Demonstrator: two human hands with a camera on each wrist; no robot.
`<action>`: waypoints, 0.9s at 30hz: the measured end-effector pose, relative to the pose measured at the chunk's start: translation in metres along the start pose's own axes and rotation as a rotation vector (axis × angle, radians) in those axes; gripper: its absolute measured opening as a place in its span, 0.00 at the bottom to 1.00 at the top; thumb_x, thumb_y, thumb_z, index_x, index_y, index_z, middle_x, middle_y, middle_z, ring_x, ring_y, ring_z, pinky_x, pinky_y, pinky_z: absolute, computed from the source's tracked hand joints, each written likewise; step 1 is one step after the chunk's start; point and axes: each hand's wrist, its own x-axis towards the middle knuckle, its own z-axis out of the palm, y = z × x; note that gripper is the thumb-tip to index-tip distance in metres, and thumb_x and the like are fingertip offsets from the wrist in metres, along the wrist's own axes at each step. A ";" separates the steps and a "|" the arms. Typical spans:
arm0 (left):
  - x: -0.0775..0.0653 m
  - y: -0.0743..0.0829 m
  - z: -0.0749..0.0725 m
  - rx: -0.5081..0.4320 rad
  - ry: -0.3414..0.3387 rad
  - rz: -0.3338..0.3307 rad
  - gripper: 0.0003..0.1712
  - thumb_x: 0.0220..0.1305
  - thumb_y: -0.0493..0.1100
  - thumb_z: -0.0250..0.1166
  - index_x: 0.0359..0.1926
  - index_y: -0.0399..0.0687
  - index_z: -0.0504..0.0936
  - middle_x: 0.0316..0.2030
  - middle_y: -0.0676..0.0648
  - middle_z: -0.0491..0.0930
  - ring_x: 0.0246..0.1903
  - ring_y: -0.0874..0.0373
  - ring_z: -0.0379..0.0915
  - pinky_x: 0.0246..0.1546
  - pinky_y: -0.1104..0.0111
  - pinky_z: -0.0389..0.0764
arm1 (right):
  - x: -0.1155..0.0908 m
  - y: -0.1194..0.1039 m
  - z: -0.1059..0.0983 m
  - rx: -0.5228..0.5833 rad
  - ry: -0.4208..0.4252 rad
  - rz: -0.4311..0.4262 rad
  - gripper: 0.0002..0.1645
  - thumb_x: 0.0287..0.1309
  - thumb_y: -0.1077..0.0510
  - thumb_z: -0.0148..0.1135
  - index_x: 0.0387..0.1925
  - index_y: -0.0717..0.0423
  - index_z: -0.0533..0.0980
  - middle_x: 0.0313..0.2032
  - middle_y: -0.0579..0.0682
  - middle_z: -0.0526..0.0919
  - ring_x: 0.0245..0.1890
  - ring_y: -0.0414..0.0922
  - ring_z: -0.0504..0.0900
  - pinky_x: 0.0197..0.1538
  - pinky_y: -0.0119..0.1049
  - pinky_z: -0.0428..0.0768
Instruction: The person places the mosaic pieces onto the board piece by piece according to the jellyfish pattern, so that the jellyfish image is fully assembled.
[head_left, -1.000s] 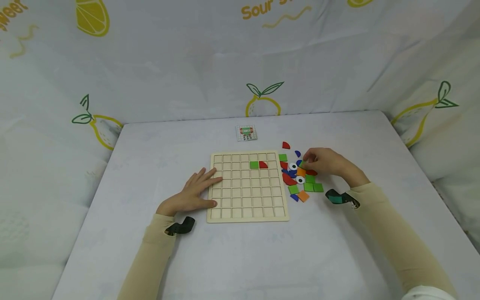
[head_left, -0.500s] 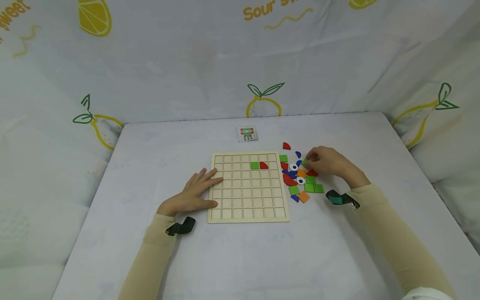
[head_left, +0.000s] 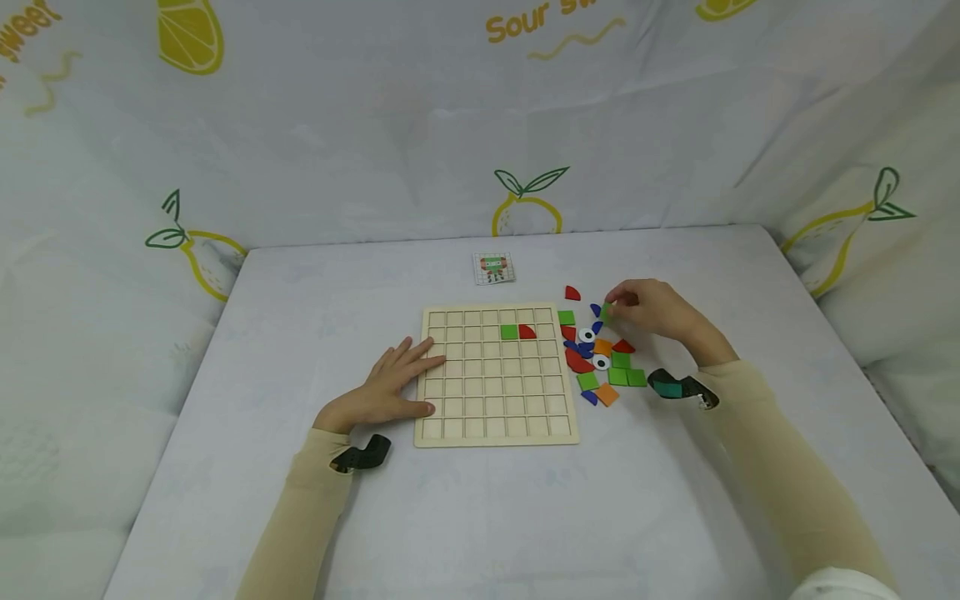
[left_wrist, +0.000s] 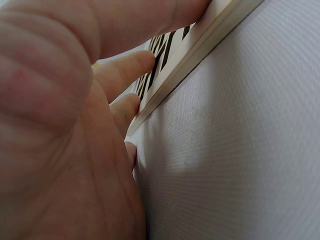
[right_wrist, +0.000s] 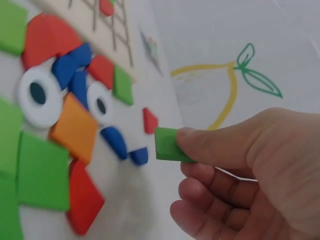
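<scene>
My right hand (head_left: pixel 654 310) pinches a green square tile (right_wrist: pixel 169 144) between thumb and fingers, above the far side of the loose pieces. My left hand (head_left: pixel 382 389) lies with fingers spread, its thumb and fingertips on the left edge of the wooden grid board (head_left: pixel 496 444). In the left wrist view the board's side edge (left_wrist: pixel 175 75) shows under those fingers. Two pieces sit side by side in the board's second row: a green square (head_left: pixel 509 332) and a red quarter-circle (head_left: pixel 527 332).
Right of the board lie loose red, blue, green and orange pieces, among them an orange square (head_left: pixel 607 394), a red quarter-circle (head_left: pixel 572 292) and two white eye discs (head_left: pixel 601 362). A small printed pattern card (head_left: pixel 493 268) lies behind the board. A white curtain (head_left: pixel 360 150) hangs beyond the table.
My right hand has lifted the green square tile off the pile and moved slightly away toward the back, uncovering a red piece. The left hand has stayed on the board.
</scene>
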 end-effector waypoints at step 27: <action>0.000 -0.001 -0.001 0.016 -0.018 0.008 0.46 0.62 0.49 0.69 0.78 0.54 0.59 0.83 0.46 0.39 0.81 0.41 0.22 0.78 0.42 0.27 | 0.035 -0.087 0.008 0.147 0.048 -0.219 0.13 0.71 0.53 0.59 0.48 0.57 0.81 0.44 0.59 0.84 0.38 0.52 0.77 0.37 0.36 0.77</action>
